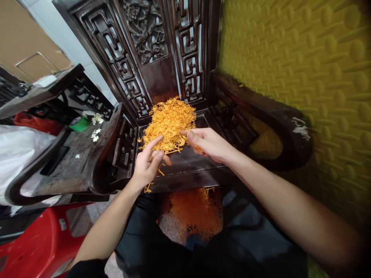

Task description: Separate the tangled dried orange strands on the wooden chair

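Hands over orange strands (169,121) (heaped on carved chair seat (188,162)) | left hand (147,164) pinching strands at 7 o'clock | right hand (207,143) grasping strands at 4 o'clock

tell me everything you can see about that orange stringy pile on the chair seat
The loose heap of thin orange-yellow strands looks dry, tangled and fibrous, like shredded threads or petals. It lies on the dark carved wooden chair seat, near the backrest. The left hand touches its front edge with fingertips, and a few strands hang beside and below that hand. The right hand rests against its lower right side, thumb and fingers pinching some strands. More of the same orange material lies below the seat's front edge.
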Demonstrator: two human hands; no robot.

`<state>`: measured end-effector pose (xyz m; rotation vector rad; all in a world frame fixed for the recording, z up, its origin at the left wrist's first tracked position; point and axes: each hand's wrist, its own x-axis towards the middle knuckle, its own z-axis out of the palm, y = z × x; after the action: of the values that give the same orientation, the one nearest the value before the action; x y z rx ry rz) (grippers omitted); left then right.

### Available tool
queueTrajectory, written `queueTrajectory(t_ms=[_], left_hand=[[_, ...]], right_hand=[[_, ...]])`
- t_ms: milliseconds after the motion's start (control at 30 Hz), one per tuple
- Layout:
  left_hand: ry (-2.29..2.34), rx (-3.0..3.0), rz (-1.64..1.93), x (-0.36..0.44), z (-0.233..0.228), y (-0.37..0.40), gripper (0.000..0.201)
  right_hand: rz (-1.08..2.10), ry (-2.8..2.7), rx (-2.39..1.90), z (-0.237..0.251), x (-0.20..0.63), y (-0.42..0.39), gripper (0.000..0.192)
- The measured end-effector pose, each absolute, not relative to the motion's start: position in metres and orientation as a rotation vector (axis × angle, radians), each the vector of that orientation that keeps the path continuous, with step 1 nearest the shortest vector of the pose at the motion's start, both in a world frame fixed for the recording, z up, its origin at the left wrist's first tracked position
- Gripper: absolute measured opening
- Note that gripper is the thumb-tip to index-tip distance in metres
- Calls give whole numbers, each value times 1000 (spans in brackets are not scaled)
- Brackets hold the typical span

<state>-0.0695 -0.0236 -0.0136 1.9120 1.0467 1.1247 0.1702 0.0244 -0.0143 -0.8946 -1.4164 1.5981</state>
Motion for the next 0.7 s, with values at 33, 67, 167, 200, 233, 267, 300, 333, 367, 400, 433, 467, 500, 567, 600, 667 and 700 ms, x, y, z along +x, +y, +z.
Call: queueTrajectory(t_ms=[33,67,167,200,233,267,300,333,367,400,433,467,500,567,600,667,700], left_hand=[[1048,1938,1125,-70,-14,-23,50],[1049,1975,1126,-69,-14,-22,50],[1043,2097,1115,-69,-15,-20,52],[1038,2125,1110,-69,-16,-20,53],[1034,2142,1105,-69,-16,-20,54],[1031,2153,1102,-68,-16,-20,55],[1031,2159,1104,-68,-16,-20,55],[1033,2163,1110,-68,-16,-20,55],[1038,2166,1118,-67,-15,-21,55],[1043,2171,1127,-67,-14,-21,55],[1046,2183,1133,-66,-13,-22,55],[1045,2202,1135,-66,-11,-23,55],[1045,2222,1135,-67,-9,-24,54],[1070,2218,1158,-71,-6,-27,50],[1099,2178,1191,-73,-4,-28,50],[1168,2038,1280,-80,-3,-30,54],[1192,1969,1310,-83,-2,-31,57]], right_hand=[[1599,-1401,-940,-15,168,23,60],[1614,-1371,-977,-15,164,22,60],[1712,-1236,-1002,-14,154,18,58],[1740,-1190,-986,-13,151,17,55],[1756,-1148,-966,-12,148,17,51],[1759,-1113,-944,-12,146,16,49],[1745,-1088,-928,-12,145,15,47],[1713,-1075,-918,-12,143,15,45],[1666,-1070,-912,-13,142,15,43],[1605,-1069,-908,-14,141,16,41],[1533,-1069,-910,-16,141,18,39],[1460,-1061,-914,-17,142,22,37],[1391,-1037,-916,-18,145,27,35],[1258,-933,-918,-19,158,42,32],[1200,-866,-917,-20,168,51,31],[1113,-741,-915,-21,191,65,32],[1109,-712,-912,-21,202,70,33]])
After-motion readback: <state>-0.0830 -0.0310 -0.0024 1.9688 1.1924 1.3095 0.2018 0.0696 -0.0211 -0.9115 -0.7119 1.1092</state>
